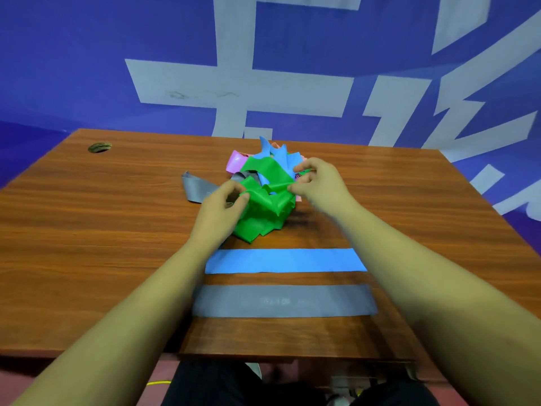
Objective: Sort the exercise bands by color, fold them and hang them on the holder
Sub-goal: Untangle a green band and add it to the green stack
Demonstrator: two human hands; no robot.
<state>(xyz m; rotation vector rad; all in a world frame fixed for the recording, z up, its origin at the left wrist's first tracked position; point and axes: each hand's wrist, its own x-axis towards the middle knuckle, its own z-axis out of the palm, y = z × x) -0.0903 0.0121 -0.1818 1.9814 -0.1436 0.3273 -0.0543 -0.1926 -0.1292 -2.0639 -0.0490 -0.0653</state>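
Two hands [222, 202] [317, 183] pinch green band [265, 200]; blue band [285, 260] lies left-right.

1. A single wide-angle camera, worn on the person's head, looked forward and down over the wooden table [87, 230], whose near edge ran across the lower part of the frame.
2. It faced a blue wall [73, 68] with large white lettering, which filled the upper third of the frame; the table's side edges splayed outward toward the lower corners.
3. The camera sat close: both forearms entered from the bottom corners, and the left hand [216, 209] and right hand [319, 186] pinched the green band [263, 197] just above centre.
4. The person's dark trousers [219, 385] showed at the bottom edge, below the table.
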